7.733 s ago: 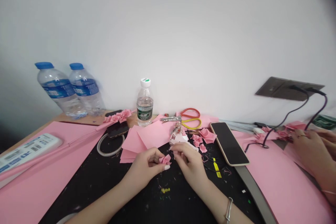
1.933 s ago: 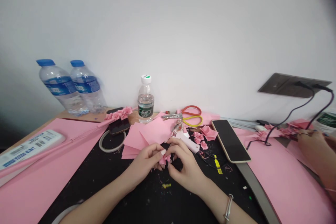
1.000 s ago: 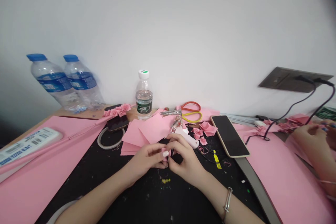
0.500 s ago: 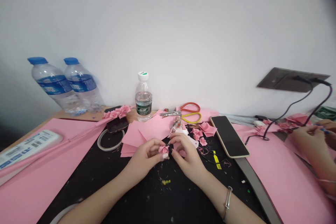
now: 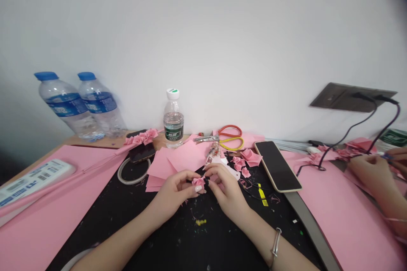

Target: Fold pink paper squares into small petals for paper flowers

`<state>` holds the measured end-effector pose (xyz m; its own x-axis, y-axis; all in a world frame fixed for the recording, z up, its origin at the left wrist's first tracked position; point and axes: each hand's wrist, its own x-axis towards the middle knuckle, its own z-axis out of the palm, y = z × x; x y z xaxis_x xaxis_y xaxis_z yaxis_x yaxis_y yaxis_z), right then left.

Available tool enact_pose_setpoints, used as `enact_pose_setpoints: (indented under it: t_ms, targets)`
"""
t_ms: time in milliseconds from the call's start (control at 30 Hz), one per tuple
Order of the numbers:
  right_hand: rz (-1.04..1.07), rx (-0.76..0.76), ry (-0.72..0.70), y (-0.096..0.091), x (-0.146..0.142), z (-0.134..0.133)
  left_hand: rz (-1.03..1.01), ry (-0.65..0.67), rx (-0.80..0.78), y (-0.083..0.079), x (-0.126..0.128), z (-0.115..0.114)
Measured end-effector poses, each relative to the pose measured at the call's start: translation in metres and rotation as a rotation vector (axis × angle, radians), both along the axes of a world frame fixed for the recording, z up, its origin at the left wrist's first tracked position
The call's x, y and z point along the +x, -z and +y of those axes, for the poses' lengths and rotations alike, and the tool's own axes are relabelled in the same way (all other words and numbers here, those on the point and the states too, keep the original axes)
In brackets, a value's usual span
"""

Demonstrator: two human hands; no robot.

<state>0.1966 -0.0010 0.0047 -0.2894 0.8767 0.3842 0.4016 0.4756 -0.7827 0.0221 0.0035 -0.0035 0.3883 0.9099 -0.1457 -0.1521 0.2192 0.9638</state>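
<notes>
Left hand: the person's left hand, fingers curled, thumb and fingertips pinching the flower from its left side

Right hand: the person's right hand, fingers bent, fingertips pressing in on the flower from its right side, a silver metal bangle on the wrist

Where the thing is: a small pink folded-paper flower sits between both hands, over a black work mat; a tiny dark bit at its right edge is too small to identify

Handling: likely very light and soft, with creased petals that crush easily; safest held by its base with the fingertips

Counts: two hands on one flower; three loose pink paper flowers lie by a black smartphone in a cream case; two large clear water bottles with blue caps; one small clear water bottle with a white cap

Around: loose flat pink paper sheets just beyond the hands; steel scissors with red and yellow handles behind them, on a wooden table

Other person: a co-worker's two hands work at the right, over pink paper
</notes>
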Motion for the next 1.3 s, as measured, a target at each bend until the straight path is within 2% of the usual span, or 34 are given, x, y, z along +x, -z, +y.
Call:
enact_pose_setpoints:
  t_ms: [233, 433, 500, 633, 800, 967, 1167, 1233, 1300]
  targets:
    - [-0.029, 0.046, 0.026, 0.000, 0.001, -0.001, 0.000, -0.040, -0.018, 0.001, 0.000, 0.000]
    - [-0.126, 0.147, 0.244, -0.001, 0.011, 0.005, -0.051, -0.144, -0.057, -0.003, -0.001, -0.001]
    - [-0.230, 0.209, 0.302, -0.001, 0.015, 0.010, -0.099, -0.171, -0.074, -0.006, -0.001, -0.001]
    - [-0.474, 0.234, 0.459, 0.011, 0.022, 0.019, -0.180, -0.204, -0.122, -0.009, 0.000, -0.002]
    - [-0.557, 0.171, 0.530, 0.029, 0.029, 0.028, -0.317, -0.166, -0.211, -0.010, -0.002, -0.002]
    - [-0.430, 0.122, 0.502, 0.021, 0.031, 0.029, -0.338, -0.178, -0.249, -0.012, -0.003, -0.002]
    - [-0.051, 0.071, 0.468, 0.004, 0.030, 0.024, -0.100, -0.283, -0.062, -0.010, -0.003, 0.002]
    - [0.087, 0.004, 0.376, -0.001, 0.030, 0.024, -0.010, -0.351, 0.020, -0.009, -0.004, 0.004]
    - [0.192, -0.087, 0.220, -0.005, 0.030, 0.025, 0.035, -0.416, 0.077, -0.008, -0.005, 0.006]
